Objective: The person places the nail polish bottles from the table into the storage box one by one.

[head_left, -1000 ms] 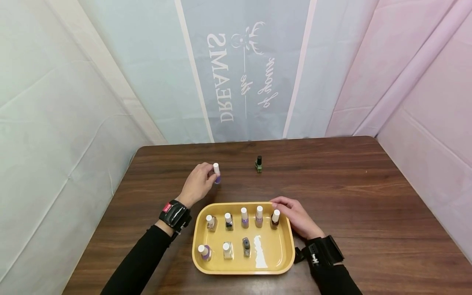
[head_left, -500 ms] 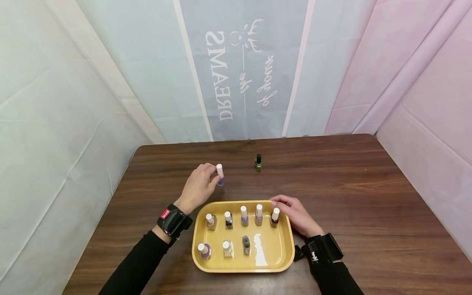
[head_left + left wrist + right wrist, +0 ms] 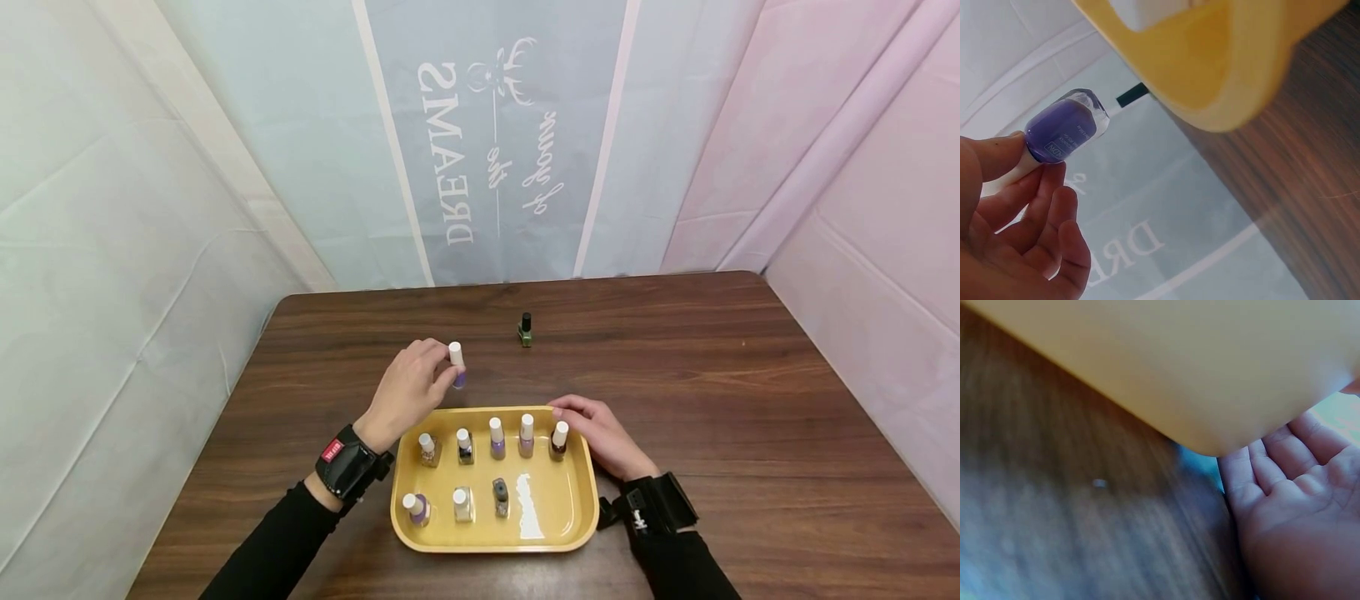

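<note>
My left hand [image 3: 408, 387] pinches a nail polish bottle [image 3: 1063, 128] by its white cap between thumb and fingers. Purple polish fills its glass body, which points away from the palm in the left wrist view. In the head view the hand is just beyond the far left corner of a yellow tray [image 3: 491, 546]. Against the tray's far right corner lies my right hand [image 3: 607, 442], its thumb at the rim and its fingers along the outer wall. Several nail polish bottles stand in the tray, among them a purple one [image 3: 417, 510] and a dark one [image 3: 558, 442].
A green nail polish bottle [image 3: 525, 331] with a black cap stands on the brown wooden table [image 3: 750, 400], toward its back edge. A printed curtain [image 3: 495, 150] hangs behind the table, with pale fabric walls on both sides.
My left hand has carried the purple nail polish bottle to the right and slightly nearer the tray. The right hand stays at the tray's corner.
</note>
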Motion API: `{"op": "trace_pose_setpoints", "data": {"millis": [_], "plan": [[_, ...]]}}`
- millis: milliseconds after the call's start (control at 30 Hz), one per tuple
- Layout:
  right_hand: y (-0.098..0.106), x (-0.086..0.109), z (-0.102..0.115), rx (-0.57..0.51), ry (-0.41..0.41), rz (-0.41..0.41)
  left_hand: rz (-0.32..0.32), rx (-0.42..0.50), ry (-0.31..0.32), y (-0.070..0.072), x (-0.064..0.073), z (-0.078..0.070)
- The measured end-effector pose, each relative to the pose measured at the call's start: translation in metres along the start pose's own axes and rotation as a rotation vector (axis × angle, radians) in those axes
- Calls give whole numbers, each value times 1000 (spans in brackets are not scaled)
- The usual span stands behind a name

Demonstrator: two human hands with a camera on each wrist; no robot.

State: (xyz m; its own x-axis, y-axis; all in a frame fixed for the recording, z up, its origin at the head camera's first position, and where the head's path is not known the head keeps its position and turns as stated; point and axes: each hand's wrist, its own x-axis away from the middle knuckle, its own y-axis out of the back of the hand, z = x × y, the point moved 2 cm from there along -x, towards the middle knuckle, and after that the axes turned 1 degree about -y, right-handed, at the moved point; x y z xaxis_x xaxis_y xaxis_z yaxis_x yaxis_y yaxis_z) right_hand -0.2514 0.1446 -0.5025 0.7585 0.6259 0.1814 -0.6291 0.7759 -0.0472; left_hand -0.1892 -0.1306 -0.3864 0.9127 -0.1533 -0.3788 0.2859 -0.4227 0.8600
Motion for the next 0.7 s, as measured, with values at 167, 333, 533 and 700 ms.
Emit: {"op": "trace_pose_setpoints", "data": {"millis": [167, 333, 533, 700], "plan": [[0, 0, 0, 0, 3, -3, 0, -11, -7, 3, 3, -7], [0, -1, 1, -1, -6, -11, -3, -10, -26, 7, 4, -15], [0, -1, 1, 0, -23, -15, -6, 7, -58, 12, 5, -27], [0, -2, 0, 4, -26, -16, -30, 19, -108, 15, 8, -37]]}}
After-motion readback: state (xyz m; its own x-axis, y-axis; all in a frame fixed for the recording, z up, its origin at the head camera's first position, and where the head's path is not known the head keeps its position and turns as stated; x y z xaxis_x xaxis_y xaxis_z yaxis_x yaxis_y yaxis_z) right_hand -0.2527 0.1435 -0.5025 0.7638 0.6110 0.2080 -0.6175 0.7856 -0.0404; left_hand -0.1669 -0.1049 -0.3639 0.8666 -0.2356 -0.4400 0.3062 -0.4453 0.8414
